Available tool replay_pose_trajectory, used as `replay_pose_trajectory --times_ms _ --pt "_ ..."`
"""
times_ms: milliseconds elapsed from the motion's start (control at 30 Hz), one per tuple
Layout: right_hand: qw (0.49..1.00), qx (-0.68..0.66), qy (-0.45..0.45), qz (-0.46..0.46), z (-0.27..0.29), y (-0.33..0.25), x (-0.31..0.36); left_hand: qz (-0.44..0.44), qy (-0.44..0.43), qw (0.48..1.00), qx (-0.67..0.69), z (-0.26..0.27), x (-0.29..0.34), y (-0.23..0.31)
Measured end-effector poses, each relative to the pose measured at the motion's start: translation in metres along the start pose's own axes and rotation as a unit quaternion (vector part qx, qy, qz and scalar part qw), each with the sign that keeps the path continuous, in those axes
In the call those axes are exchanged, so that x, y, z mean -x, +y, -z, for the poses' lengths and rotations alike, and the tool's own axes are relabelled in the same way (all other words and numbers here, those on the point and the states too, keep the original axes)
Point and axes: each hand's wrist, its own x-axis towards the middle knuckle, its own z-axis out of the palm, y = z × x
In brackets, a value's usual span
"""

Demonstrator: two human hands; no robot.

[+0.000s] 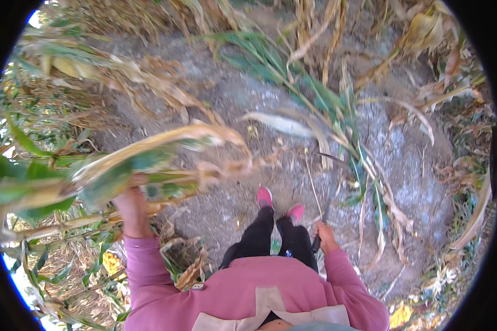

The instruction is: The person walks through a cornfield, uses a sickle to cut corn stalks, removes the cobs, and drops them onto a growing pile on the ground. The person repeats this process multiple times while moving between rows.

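Observation:
At the left, my left hand (131, 207) is raised among corn leaves, closed round a corn stalk (165, 175). Its long leaves (149, 148), part green and part dry tan, arch over the hand and hide most of the fingers; they are smeared by motion. Low on the right, beside my leg, my right hand (328, 237) grips the dark handle of a sickle (328, 207). The thin blade points away from me, over the bare soil, and its curved tip lies near some fallen leaves. The two hands are well apart.
Cut corn stalks (339, 118) with green and dry leaves lie across the soil ahead and to the right. Leafy corn (55, 118) crowds the left side. Dry leaves (425, 33) edge the far right. My pink shoes (265, 196) stand on the dirt. Something yellow (111, 263) shows at lower left.

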Motion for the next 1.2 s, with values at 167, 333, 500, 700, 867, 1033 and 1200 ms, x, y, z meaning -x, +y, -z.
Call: replay_pose_trajectory --times_ms 167,333,500,700,867,1033,1200 --pt "0.983 -0.068 0.107 0.133 0.034 -0.074 0.052 0.037 -0.135 0.990 0.013 -0.116 0.014 0.043" --pt "0.963 -0.105 0.049 0.243 0.065 -0.124 0.128 0.187 -0.212 0.911 0.300 -0.246 0.046 0.038" --pt "0.946 -0.079 0.097 0.298 0.081 -0.123 0.182 0.324 -0.225 0.825 0.405 -0.304 0.140 -0.026" --pt "0.942 -0.042 0.149 0.298 0.099 -0.126 0.218 0.518 -0.260 0.712 0.397 -0.263 0.240 -0.097" --pt "0.949 -0.055 0.102 0.293 0.087 -0.141 0.229 0.577 -0.397 0.665 0.260 -0.279 0.271 -0.096" --pt "0.948 -0.051 0.112 0.294 0.069 -0.150 0.250 0.342 -0.691 0.636 0.015 -0.334 0.246 -0.098" --pt "0.934 0.028 0.108 0.340 0.060 -0.141 0.251 0.276 -0.746 0.605 -0.051 -0.294 0.212 -0.118"
